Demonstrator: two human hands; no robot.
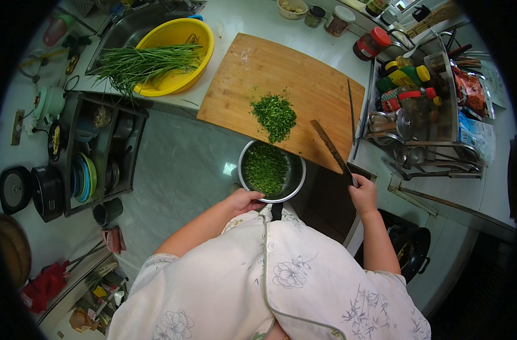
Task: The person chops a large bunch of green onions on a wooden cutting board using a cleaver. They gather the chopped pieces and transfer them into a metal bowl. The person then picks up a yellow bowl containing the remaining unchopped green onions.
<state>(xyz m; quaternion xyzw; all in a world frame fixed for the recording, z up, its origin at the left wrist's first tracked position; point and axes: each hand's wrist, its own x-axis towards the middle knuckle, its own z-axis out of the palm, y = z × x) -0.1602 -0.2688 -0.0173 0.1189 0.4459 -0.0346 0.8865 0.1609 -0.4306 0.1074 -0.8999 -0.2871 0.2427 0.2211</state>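
My left hand (244, 201) grips the near rim of a round metal bowl (301, 183), held just below the front edge of the wooden cutting board (224, 93). Chopped green herbs (267, 170), perhaps chives, lie inside the bowl. A pile of the same chopped greens (275, 117) rests on the board, reaching its front edge above the bowl. In my right hand (363, 194) is the handle of a kitchen knife (329, 146). Its blade, seen nearly edge-on with bits stuck to it, extends over the board's right front corner.
Long uncut green stalks (152, 63) lie across a yellow plastic basin (205, 34), beside the metal sink (114, 38). A dark thin stick-like object (351, 110) lies along the board's right side. Bottles (405, 78) crowd a rack at right. A black wok (417, 250) is at lower right.
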